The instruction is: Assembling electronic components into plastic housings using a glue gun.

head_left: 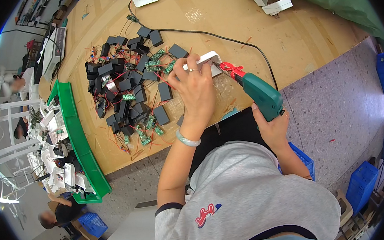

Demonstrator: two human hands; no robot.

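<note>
- Tray (81, 142), green, at 8 o'clock from the white casing (214, 57): loaded with white parts and leads; tangling is possible if a lead is pulled.
- Black boxes (165, 91), at 8 to 9 o'clock, heaped loosely with green circuit boards (129, 97) and red wires. Risk: the left forearm, passing close by, could snag a wire and strain its joint.
- Left hand (194, 92), at 7 o'clock: fingers bent and closed on the casing, thumb hidden. Risk: the fingers sit just beside the tool's tip; a slip could injure one.
- White casing: on the table's near part, steadied by the left hand alone, no clamp seen. Risk: under off-line pressure it could twist or skid, marring the plastic.
- Power tool (262, 96), green with a red front, at 4 o'clock: slanted, its tip at the casing's right end. Whether it touches cannot be told. Risk: the slant could make the tip ride out.
- Right hand (271, 125), between 4 and 5 o'clock: wrapped around the tool's rear; finger placement on any switch cannot be told. Risk: accidental start.
- Black cord (269, 65), at 3 o'clock, looping down toward the tool. Risk: a catch could jerk the aim.
</note>
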